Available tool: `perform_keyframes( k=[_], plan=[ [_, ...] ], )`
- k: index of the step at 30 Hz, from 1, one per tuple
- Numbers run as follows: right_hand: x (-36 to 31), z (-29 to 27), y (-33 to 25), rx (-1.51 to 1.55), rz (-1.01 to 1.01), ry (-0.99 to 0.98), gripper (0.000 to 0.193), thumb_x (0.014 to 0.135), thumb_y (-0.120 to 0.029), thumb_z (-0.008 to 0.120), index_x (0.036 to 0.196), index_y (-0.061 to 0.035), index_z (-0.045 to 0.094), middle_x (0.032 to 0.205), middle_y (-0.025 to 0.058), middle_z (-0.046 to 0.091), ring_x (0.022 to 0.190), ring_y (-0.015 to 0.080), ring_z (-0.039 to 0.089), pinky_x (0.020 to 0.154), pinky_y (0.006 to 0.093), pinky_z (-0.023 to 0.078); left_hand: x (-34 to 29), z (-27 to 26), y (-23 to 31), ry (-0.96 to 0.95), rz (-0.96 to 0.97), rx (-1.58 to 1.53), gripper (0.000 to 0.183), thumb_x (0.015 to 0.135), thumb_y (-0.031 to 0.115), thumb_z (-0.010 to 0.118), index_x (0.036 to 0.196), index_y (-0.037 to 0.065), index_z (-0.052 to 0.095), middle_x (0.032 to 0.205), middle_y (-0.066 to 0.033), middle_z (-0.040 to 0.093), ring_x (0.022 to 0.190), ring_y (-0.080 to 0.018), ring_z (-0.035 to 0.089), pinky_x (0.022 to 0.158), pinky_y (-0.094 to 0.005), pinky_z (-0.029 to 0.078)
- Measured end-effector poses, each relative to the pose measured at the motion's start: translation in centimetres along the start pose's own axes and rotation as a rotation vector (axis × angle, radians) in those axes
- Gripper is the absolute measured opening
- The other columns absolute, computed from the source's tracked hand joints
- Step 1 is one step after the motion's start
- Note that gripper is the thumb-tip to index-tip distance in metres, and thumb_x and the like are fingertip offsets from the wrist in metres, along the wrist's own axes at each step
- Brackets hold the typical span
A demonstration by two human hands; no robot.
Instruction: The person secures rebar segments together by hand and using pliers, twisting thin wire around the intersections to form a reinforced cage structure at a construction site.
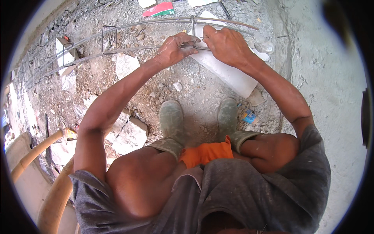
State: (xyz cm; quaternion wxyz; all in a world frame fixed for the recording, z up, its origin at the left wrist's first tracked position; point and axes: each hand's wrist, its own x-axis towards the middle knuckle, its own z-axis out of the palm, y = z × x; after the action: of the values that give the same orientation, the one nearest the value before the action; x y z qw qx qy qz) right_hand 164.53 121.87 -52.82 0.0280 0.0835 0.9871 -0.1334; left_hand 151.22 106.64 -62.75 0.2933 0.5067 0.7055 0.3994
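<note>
A long, narrow rebar cage [144,48] of thin steel bars runs across in front of me, with square stirrups [103,40] along it. Near its right end, my left hand [175,48] is closed, thumb and fingers pinching the near bar beside a stirrup [192,25]. My right hand [226,43] is closed just right of it, fingertips on a thin curved wire [199,38] at the same joint. The fingers partly hide the joint and the wire's ends. Beneath the hands lies a white sheet-like piece [228,74] on the ground.
Rubble and gravel [136,84] cover the ground around my boots [171,117]. A broken pale block [132,134] lies at the left, near bamboo poles [58,195]. A pale concrete surface [327,97] runs along the right. A red and green packet [159,9] lies beyond the cage.
</note>
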Motion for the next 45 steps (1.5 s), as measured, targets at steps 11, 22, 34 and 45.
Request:
perform_keyframes(
  k=[11, 22, 34, 45],
  plan=[
    [0.8, 2.1, 1.4, -0.289, -0.070, -0.120, 0.012, 0.085, -0.009, 0.058, 0.088, -0.0006, 0.065, 0.071, 0.0203, 0.067, 0.068, 0.0361, 0.069, 0.060, 0.0462, 0.054, 0.1, -0.3, 1.0, 0.061, -0.087, -0.086, 0.055, 0.082, 0.016, 0.079, 0.121, 0.003, 0.042, 0.094, -0.0119, 0.066, 0.092, -0.0263, 0.066, 0.085, -0.0395, 0.053],
    [-1.9, 2.4, -0.3, -0.051, -0.027, -0.261, 0.013, 0.085, -0.008, 0.056, 0.083, 0.0011, 0.065, 0.074, 0.0238, 0.067, 0.070, 0.0389, 0.068, 0.063, 0.0487, 0.054, 0.2, 0.1, 0.5, 0.075, -0.087, -0.096, 0.051, 0.084, 0.015, 0.077, 0.119, 0.003, 0.043, 0.093, -0.0116, 0.065, 0.090, -0.0249, 0.065, 0.083, -0.0388, 0.053],
    [-1.7, 1.5, 0.2, -0.061, 0.137, -0.121, 0.021, 0.090, -0.014, 0.056, 0.104, -0.0015, 0.065, 0.074, 0.0207, 0.068, 0.070, 0.0374, 0.068, 0.061, 0.0484, 0.052, 0.3, -0.1, 0.0, 0.080, -0.073, -0.081, 0.051, 0.083, 0.016, 0.078, 0.117, 0.003, 0.042, 0.092, -0.0117, 0.065, 0.089, -0.0253, 0.066, 0.083, -0.0390, 0.053],
    [-2.2, 3.1, -0.3, -0.137, -0.107, -0.181, 0.014, 0.080, -0.007, 0.056, 0.080, 0.0017, 0.067, 0.071, 0.0202, 0.067, 0.064, 0.0350, 0.069, 0.056, 0.0450, 0.054, 0.2, -0.1, 0.3, 0.067, -0.088, -0.094, 0.047, 0.083, 0.015, 0.077, 0.115, 0.003, 0.043, 0.093, -0.0127, 0.065, 0.089, -0.0253, 0.066, 0.082, -0.0387, 0.053]
  ],
)
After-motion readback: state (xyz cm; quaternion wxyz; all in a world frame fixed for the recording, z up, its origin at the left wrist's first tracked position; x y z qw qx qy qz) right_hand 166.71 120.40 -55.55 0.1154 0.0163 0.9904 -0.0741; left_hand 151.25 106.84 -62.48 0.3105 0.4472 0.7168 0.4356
